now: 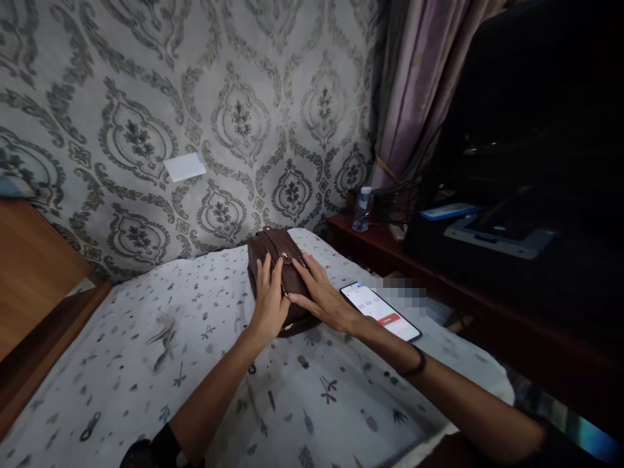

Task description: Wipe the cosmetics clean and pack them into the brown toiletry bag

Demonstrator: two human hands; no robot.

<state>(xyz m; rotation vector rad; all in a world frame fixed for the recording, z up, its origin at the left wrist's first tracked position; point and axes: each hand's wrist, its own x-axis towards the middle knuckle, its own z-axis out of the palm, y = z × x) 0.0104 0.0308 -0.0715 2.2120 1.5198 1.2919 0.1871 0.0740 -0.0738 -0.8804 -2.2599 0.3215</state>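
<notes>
A brown leather-look bag (273,242) with a metal snap and a zipper lies on the white printed cloth (195,383). My left hand (269,300) rests on its near left part, fingers stretched out and pointing away from me. From the right, my right hand (325,296) lies across the bag's top with fingers spread, close to the snap. The two hands nearly meet over the middle and cover part of the bag. Neither one is wrapped around anything.
To the right of the bag lies a phone (377,309) with a lit screen. A clear bottle (362,209) stands on a dark red ledge (344,227) by the curtain (424,84). Wooden furniture (43,273) borders the left side, and patterned wallpaper (244,117) rises behind.
</notes>
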